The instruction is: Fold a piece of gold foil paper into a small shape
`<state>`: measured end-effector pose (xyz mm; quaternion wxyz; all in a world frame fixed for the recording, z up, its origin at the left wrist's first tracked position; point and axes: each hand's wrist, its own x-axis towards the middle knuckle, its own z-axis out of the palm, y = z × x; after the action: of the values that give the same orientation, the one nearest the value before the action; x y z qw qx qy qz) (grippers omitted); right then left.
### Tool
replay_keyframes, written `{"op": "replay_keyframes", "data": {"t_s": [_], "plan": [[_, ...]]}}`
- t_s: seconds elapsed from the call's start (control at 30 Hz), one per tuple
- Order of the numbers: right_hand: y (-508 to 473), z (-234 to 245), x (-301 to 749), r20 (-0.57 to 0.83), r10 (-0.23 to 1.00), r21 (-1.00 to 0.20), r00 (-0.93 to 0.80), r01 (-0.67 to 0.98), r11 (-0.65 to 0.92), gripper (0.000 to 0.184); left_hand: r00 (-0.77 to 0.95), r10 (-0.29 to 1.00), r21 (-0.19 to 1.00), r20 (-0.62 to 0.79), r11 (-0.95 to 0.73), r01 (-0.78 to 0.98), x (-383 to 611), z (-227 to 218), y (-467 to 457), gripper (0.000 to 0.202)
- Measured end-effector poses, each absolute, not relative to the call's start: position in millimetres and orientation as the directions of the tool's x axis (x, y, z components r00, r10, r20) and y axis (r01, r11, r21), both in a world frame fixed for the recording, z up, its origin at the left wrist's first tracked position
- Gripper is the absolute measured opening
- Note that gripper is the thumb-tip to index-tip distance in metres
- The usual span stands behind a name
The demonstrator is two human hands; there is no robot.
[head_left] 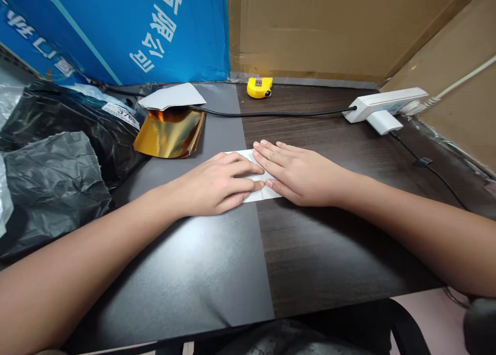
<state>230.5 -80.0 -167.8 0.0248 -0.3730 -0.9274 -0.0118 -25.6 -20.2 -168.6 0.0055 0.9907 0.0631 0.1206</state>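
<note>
Dark plastic packaging (58, 174) is heaped left of the left hand (219, 184). Beyond the right hand (300, 174), a power strip (382, 101) is set; beyond the left, gold sheets (168, 133); between, a yellow tape measure (258, 90). White paper (265, 194) is pressed beneath both flattened hands, fingers extended; much of it is covered.

a single head-worn camera faces forward and downward across the counter (310, 251) at close range, left hand (219, 184) and right hand (304, 176) near frame centre.
</note>
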Motion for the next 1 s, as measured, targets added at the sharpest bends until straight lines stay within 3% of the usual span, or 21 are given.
{"op": "replay_keyframes", "data": {"t_s": [0.27, 0.4, 0.57, 0.87, 1.0], "plan": [[-76.0, -165.9, 239.7, -0.049, 0.695, -0.152, -0.717, 0.694, 0.704, 0.091, 0.948, 0.114, 0.034, 0.297, -0.994, 0.108, -25.9, -170.3, -22.7, 0.034], [-72.0, -161.6, 241.3, -0.119, 0.715, -0.226, -0.688, 0.720, 0.656, 0.109, 0.957, 0.178, 0.046, 0.231, -0.984, 0.172, -25.1, -166.5, -27.9, 0.033], [-70.3, -157.5, 240.2, -0.161, 0.744, -0.307, -0.649, 0.749, 0.587, 0.113, 0.960, 0.234, 0.041, 0.153, -0.972, 0.230, -25.9, -164.2, -32.4, 0.035], [-69.6, -152.6, 235.3, -0.221, 0.786, -0.300, -0.577, 0.807, 0.508, 0.120, 0.951, 0.308, -0.014, 0.039, -0.951, 0.309, -23.6, -160.9, -33.7, 0.039], [-68.4, -153.7, 236.2, -0.210, 0.794, -0.287, -0.571, 0.812, 0.508, 0.123, 0.937, 0.350, 0.041, 0.002, -0.936, 0.349, -22.5, -160.9, -34.3, 0.038]]}}
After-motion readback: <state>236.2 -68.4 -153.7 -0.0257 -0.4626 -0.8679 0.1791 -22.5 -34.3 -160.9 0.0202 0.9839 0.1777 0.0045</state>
